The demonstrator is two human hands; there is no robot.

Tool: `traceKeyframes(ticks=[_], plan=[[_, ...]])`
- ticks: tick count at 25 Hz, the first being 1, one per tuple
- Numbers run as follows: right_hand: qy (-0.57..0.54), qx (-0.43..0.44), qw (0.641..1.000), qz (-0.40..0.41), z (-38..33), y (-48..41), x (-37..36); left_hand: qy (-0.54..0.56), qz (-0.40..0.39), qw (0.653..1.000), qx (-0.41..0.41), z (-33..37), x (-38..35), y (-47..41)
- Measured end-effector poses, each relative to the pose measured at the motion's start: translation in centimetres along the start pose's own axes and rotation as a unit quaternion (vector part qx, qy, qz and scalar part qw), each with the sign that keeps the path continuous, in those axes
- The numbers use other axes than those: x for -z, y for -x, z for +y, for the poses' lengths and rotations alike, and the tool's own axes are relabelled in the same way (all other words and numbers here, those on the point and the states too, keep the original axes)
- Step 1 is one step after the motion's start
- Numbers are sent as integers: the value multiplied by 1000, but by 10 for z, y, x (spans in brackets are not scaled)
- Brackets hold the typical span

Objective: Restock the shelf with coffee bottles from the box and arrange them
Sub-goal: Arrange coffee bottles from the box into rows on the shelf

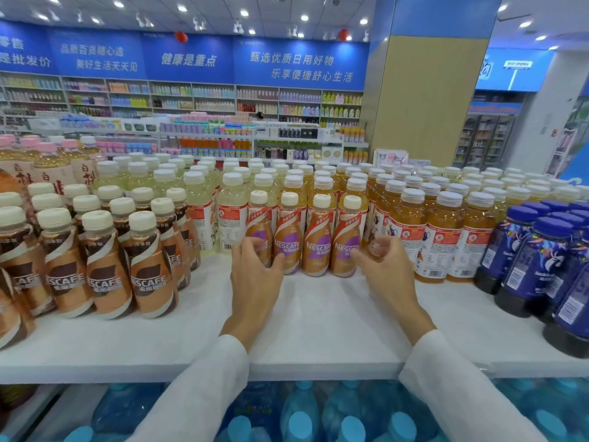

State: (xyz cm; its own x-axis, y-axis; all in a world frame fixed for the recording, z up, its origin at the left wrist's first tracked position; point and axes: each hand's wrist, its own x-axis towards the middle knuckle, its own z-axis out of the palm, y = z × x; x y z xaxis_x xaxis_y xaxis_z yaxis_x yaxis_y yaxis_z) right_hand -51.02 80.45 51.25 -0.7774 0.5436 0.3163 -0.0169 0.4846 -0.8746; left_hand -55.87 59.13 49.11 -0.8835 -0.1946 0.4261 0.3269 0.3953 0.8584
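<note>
- Head view: four purple-label coffee bottles (315, 247) stand upright in one row on the white shelf (318, 330), well back from its front edge, labels facing out.
- The left hand (255, 269) is at the row's left end, fingers curled in front of the first bottle and thumb by the second. I cannot tell whether it grips or only touches.
- The right hand (381, 269) is at the right end, fingers curled between the last coffee bottle and the tea bottles (436, 237) just beside it. I cannot tell whether it grips anything either.
- Brown bottles (146, 269) crowd the shelf to the left, and pale bottles (229, 205) stand just behind the row. The box is out of view.
- The step looks like squaring up the row. The bare shelf in front suggests plenty of restocking remains.
- The bottles are tall, narrow and packed side by side, so a sideways shove at either end could topple one into its neighbours.
- The right knuckles sit close to the tea bottles, and a careless pull could knock one over.
- Pushing back too hard would ram the row into the pale bottles.
- A fallen bottle could roll off the front edge onto the water bottles (299, 416) below.
</note>
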Motion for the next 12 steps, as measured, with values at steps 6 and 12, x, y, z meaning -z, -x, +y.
traceKeyframes(ticks=[6,12], plan=[[-79,-2,983,-163,11,-19,-17,22,66,998,-4,5,-7,-6],[-82,4,991,-106,9,-21,-40,54,-29,996,64,-30,14,-31]])
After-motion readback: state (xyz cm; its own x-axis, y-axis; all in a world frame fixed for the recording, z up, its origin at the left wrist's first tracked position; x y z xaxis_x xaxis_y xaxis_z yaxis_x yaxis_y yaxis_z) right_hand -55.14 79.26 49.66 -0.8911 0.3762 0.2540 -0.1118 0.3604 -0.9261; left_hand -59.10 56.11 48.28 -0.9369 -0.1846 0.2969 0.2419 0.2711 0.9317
